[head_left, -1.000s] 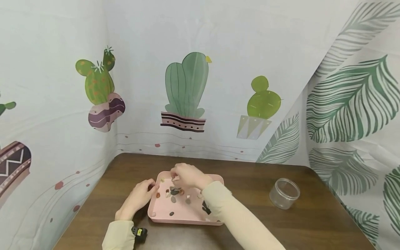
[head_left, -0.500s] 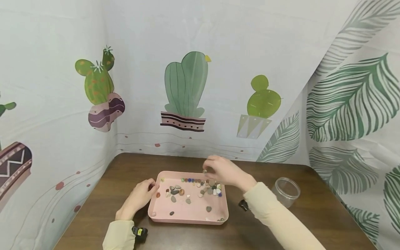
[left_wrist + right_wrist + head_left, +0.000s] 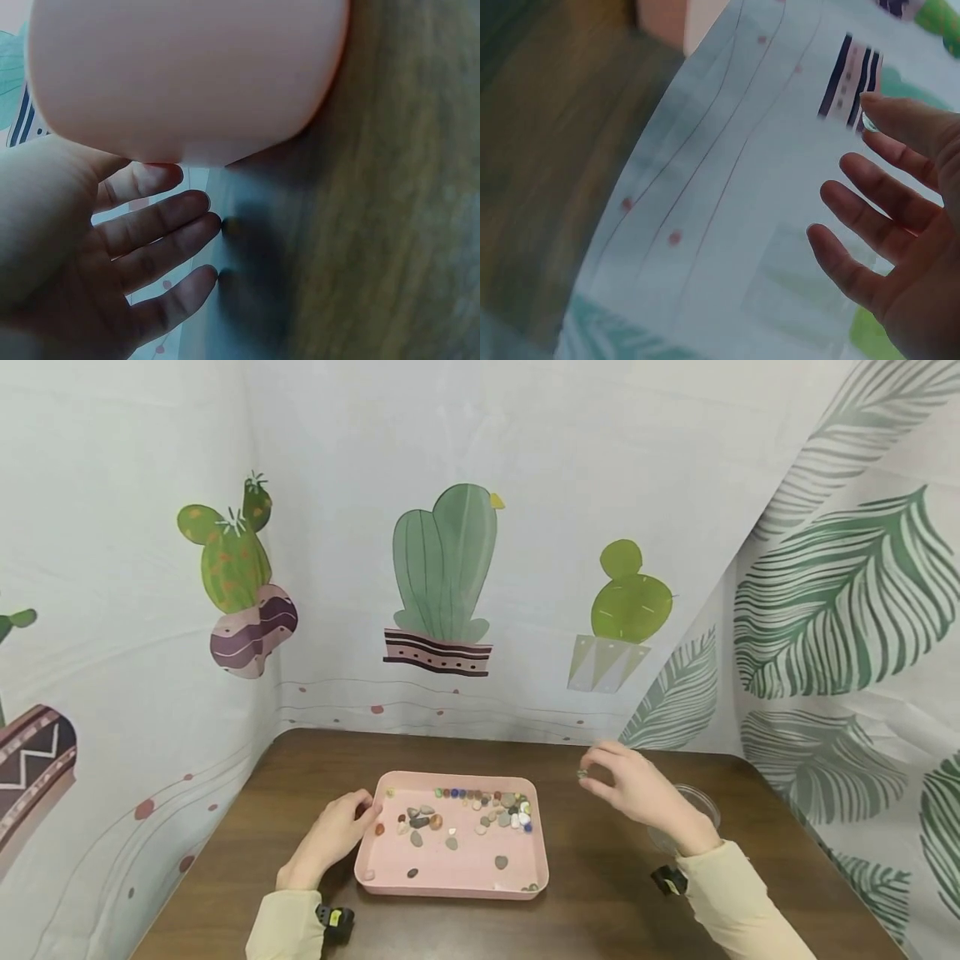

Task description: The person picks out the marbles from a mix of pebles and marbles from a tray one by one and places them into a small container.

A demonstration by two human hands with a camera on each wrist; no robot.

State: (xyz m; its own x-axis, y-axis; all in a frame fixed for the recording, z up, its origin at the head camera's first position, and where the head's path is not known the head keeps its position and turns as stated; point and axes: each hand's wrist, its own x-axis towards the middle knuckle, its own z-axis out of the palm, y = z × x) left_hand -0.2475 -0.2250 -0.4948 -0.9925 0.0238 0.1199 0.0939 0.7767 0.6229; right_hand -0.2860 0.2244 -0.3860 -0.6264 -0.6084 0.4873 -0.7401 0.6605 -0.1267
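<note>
Between the thumb and index finger of my right hand (image 3: 637, 785) is a small clear greenish marble (image 3: 868, 122). This hand hovers over the table to the right of the pink tray (image 3: 450, 892), partly covering the clear plastic jar (image 3: 701, 802). My left hand (image 3: 330, 831) rests at the tray's left side. In the left wrist view its fingertips (image 3: 199, 281) reach down to the table, fingers relaxed and spread. Inside the tray lie a row of coloured marbles (image 3: 454, 793) along the back, grey pebbles (image 3: 417, 839) and white stones (image 3: 520, 820).
The tray and jar stand on a dark brown wooden table (image 3: 592, 893). A fabric backdrop (image 3: 330, 610) printed with cacti and leaves hangs behind the table and along its sides. A black wrist camera (image 3: 669, 880) sits on my right wrist, another on the left.
My right hand has gone from above the tray to the right, carrying the marble out past the tray's right edge to beside the jar. The left hand stays where it was.
</note>
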